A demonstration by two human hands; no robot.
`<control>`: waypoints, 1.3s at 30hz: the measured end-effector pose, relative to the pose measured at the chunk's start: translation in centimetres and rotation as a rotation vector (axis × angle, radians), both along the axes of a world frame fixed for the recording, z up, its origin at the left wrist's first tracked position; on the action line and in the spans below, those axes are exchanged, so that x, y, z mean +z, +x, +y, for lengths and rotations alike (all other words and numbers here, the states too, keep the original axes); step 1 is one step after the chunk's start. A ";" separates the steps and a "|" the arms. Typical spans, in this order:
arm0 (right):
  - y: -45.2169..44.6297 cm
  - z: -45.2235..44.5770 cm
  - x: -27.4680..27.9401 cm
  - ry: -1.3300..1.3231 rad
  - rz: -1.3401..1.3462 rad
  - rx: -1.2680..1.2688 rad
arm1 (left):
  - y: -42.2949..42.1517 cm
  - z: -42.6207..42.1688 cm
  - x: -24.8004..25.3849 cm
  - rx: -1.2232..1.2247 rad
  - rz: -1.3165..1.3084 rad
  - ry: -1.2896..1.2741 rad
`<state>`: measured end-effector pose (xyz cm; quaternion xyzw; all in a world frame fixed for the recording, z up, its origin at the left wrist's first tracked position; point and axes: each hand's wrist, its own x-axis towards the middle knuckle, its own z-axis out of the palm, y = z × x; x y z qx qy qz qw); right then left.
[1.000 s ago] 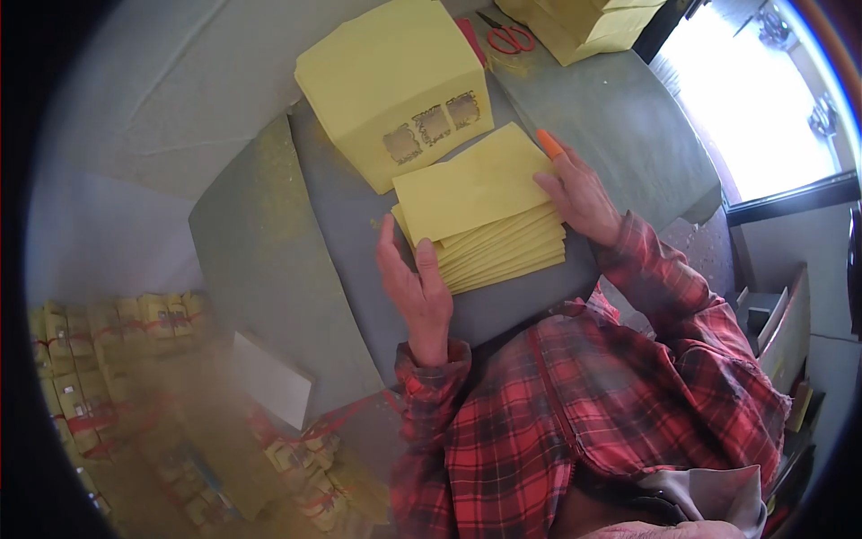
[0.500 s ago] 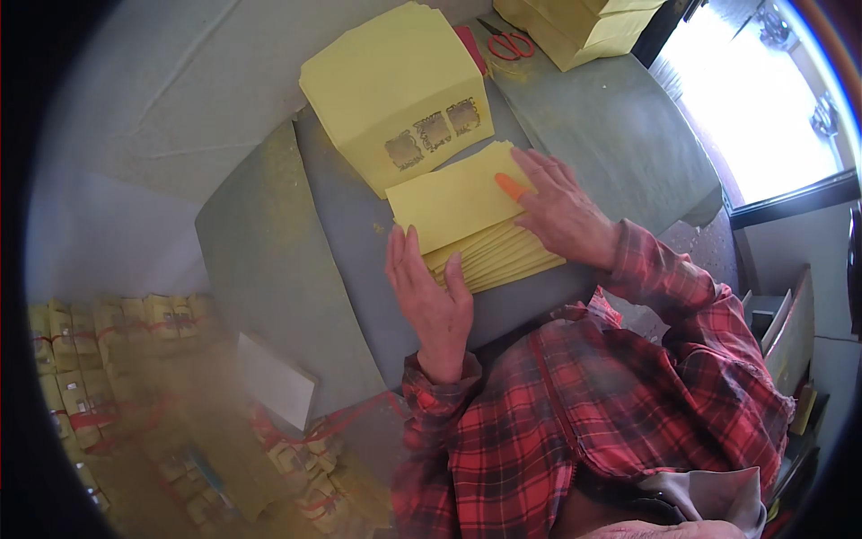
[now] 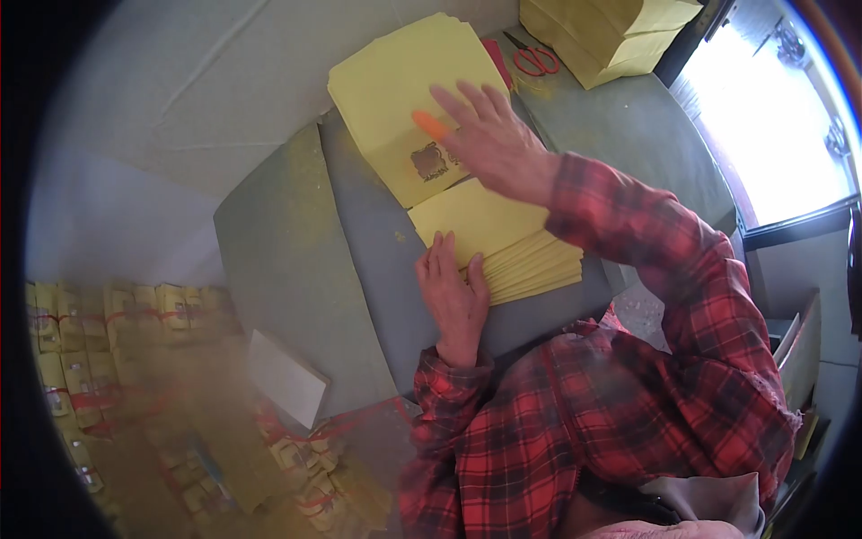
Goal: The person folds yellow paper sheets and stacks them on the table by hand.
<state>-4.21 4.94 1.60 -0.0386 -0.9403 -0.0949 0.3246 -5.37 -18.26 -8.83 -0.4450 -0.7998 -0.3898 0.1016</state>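
My left hand (image 3: 455, 301) rests at the left edge of a fanned pile of folded yellow paper sleeves (image 3: 530, 269), its fingers stretched out and the tips on the top one. My right hand (image 3: 503, 153) is over a stack of yellow paper sheets (image 3: 409, 81) with dark printed ornaments, fingers spread. It wears an orange finger cover (image 3: 431, 126) on one digit. Part of the print is hidden beneath that hand. Whether its fingertips touch the sheets, I cannot tell.
Red-handled scissors (image 3: 536, 61) lie at the far side, beside a large yellow paper bundle (image 3: 611, 36). Grey boards (image 3: 292, 260) cover the table. A white block (image 3: 289, 377) sits at its left corner. Several tied yellow packets (image 3: 81, 314) are at lower left.
My right hand has left the folded pile and moved up and left over the printed sheets. My left hand stays by the pile. The whole view has shifted slightly.
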 end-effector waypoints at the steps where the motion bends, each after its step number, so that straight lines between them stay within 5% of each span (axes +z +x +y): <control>1: -1.0 1.1 -0.7 0.001 0.002 0.006 | 0.1 -0.1 0.1 0.006 0.002 0.001; 8: 0.9 3.0 -3.5 0.061 0.140 0.064 | 0.6 -0.9 0.7 0.029 -0.175 0.141; 15: 10.1 -2.9 -3.9 -0.268 -0.310 0.135 | 0.5 -1.6 2.2 0.066 -0.200 0.275; 20: 2.2 -2.6 0.7 -0.005 0.113 0.009 | 0.0 -1.2 2.3 0.074 -0.216 0.243; 25: -0.3 1.1 -2.4 0.053 0.145 0.049 | 0.7 -1.6 1.2 0.068 -0.204 0.171; 28: 4.8 -1.1 -4.8 -0.106 -0.011 0.159 | 0.9 -2.0 0.8 0.077 -0.235 0.221; 30: 7.7 -2.9 -4.7 -0.331 -0.625 0.076 | 1.1 -1.9 0.5 0.073 -0.263 0.270; 32: 8.0 -3.3 -3.6 -0.499 -0.788 0.132 | 1.3 -1.9 0.2 0.057 -0.259 0.252; 33: 7.5 -3.3 -3.1 -0.505 -0.783 0.126 | 1.2 -1.9 0.2 0.051 -0.252 0.237; 35: 4.8 -3.2 -1.9 -0.311 -0.260 0.166 | 1.1 -1.9 0.1 0.058 -0.233 0.217; 39: -3.0 1.1 -1.8 -0.013 0.017 0.004 | 1.1 -2.1 -0.1 0.044 -0.268 0.174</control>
